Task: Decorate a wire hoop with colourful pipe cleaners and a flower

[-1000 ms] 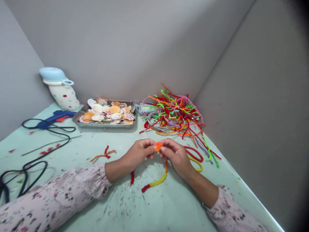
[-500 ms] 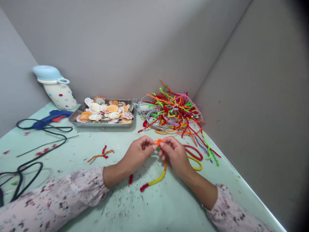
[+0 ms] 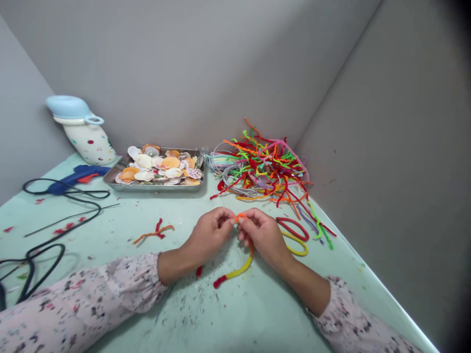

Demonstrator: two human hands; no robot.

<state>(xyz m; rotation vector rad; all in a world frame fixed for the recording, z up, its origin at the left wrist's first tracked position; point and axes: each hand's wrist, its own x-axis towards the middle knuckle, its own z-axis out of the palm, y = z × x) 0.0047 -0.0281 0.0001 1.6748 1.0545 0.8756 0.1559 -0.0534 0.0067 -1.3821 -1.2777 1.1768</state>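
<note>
Between my fingertips, over the middle of the table, is a small orange pipe cleaner (image 3: 240, 215). My left hand (image 3: 210, 234) pinches it from one side, and my right hand (image 3: 263, 238) pinches it from the other; fingers cover most of it. Below my right hand curves a pipe-cleaner strand (image 3: 240, 270), orange, then yellow, with a red end. Whether it joins the orange piece is hidden. A short red tip (image 3: 199, 270) shows under my left wrist. To the left lies a twisted orange and red pipe-cleaner piece (image 3: 156, 233).
Shells fill a metal tray (image 3: 154, 188) at the back. Right of it is a tangled pile of pipe cleaners (image 3: 265, 166). Scissors (image 3: 297, 243) with red and yellow handles lie beside my right hand. A blue glue gun (image 3: 71, 180), its black cord (image 3: 98, 211) and a bottle (image 3: 88, 139) stand left.
The orange pipe cleaner is now more covered by my fingers, and my right fingertips have shifted slightly left, closer to my left hand. The view has tilted a little.
</note>
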